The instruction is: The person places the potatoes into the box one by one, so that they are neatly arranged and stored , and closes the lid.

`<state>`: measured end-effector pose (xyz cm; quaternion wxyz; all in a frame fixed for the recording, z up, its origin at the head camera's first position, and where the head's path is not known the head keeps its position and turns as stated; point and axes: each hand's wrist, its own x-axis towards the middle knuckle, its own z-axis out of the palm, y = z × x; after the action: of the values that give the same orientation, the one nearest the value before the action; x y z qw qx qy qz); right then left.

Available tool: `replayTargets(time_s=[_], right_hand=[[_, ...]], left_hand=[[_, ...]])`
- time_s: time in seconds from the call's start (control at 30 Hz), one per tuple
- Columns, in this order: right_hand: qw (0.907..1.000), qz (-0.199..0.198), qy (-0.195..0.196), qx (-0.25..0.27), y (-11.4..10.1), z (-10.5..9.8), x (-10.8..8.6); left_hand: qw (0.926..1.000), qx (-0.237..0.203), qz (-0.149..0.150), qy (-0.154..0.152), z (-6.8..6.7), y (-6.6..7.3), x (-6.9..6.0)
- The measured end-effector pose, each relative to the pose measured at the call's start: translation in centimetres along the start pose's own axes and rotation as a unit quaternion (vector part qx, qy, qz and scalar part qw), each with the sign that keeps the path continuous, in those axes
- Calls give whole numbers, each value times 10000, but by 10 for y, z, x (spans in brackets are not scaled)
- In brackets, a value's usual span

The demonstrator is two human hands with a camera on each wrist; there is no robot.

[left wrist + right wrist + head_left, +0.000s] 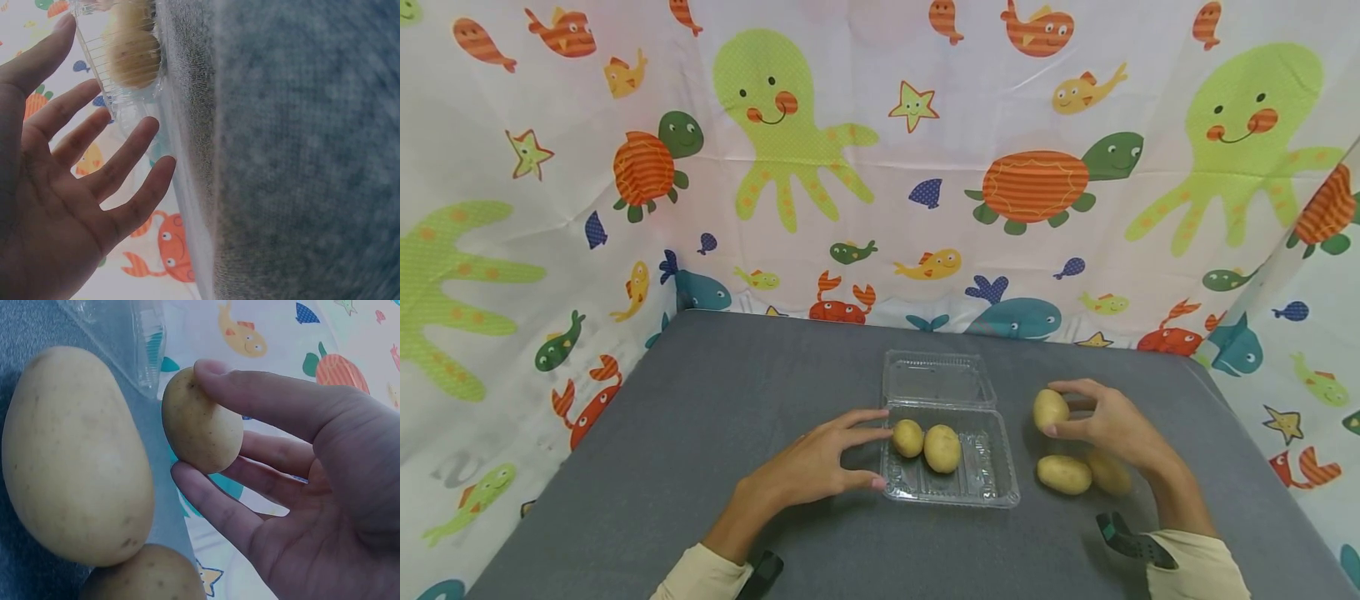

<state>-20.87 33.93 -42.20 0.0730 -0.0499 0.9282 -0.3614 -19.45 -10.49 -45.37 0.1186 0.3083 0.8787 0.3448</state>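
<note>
A clear plastic clamshell container (988,467) lies with its lid folded back on the grey table, and two potatoes (942,449) sit in its left part. At the container's left side is my left hand (812,467), fingers spread and fairly straight, the fingertips against or close beside its wall. My right hand (1108,421) pinches a potato (1050,410) between thumb and fingers, to the right of the container. In the right wrist view that held potato (201,425) shows at the fingertips. Two more potatoes (1064,475) lie below the right hand, one partly shaded by it.
The grey table (760,367) spreads around the container. A white curtain (880,142) printed with sea animals hangs along the back and both sides. The container's lid (937,377) lies toward the back. Each wrist carries a dark strap (1131,542).
</note>
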Motion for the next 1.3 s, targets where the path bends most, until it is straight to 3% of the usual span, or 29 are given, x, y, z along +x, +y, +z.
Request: replayTargets(time_s=[0.63, 1.0, 1.3], right_hand=[[9993, -373, 90, 21, -26, 3, -6], [9981, -520, -89, 305, -39, 9, -9], [9921, -940, -259, 795, -45, 18, -8]], left_hand=[[10000, 11, -3, 46, 1, 0, 0], [10000, 58, -17, 68, 1, 1, 0], [9999, 70, -3, 83, 0, 1, 0]])
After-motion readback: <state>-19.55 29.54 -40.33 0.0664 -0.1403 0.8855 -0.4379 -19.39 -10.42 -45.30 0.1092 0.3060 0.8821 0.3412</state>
